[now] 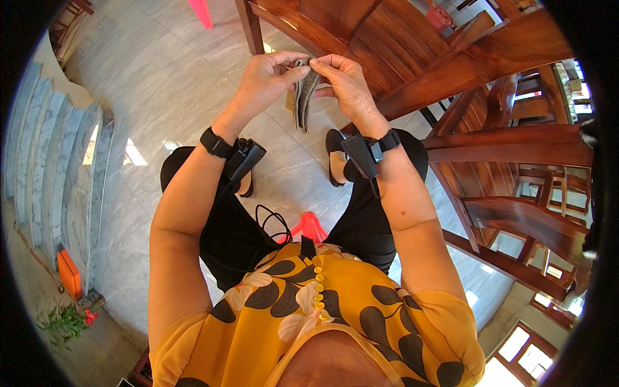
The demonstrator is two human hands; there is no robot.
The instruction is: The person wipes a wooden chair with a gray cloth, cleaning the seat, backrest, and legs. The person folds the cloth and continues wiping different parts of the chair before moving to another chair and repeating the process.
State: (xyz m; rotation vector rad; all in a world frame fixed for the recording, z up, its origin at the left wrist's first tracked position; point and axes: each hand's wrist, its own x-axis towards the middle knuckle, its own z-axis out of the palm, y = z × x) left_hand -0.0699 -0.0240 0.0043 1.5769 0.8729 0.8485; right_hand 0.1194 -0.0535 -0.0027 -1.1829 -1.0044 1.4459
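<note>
A folded strip of grey-brown cloth [303,99] hangs between my two hands, above the tiled floor. My left hand [273,80] pinches its top edge from the left between thumb and fingers. From the right, my right hand [341,80] grips the same top edge with thumb and forefinger, close beside the other hand. The lower end of the cloth dangles free in several layers. Both wrists carry black straps with small black devices. How the cloth is folded inside my fingers is hidden.
A varnished wooden bench [401,48] stands just beyond my right hand, with more wooden chairs [508,145] at the right. Marble steps [63,159] rise at the left, near an orange box [69,274] and a plant [63,321]. A pink stool [309,227] shows between my legs.
</note>
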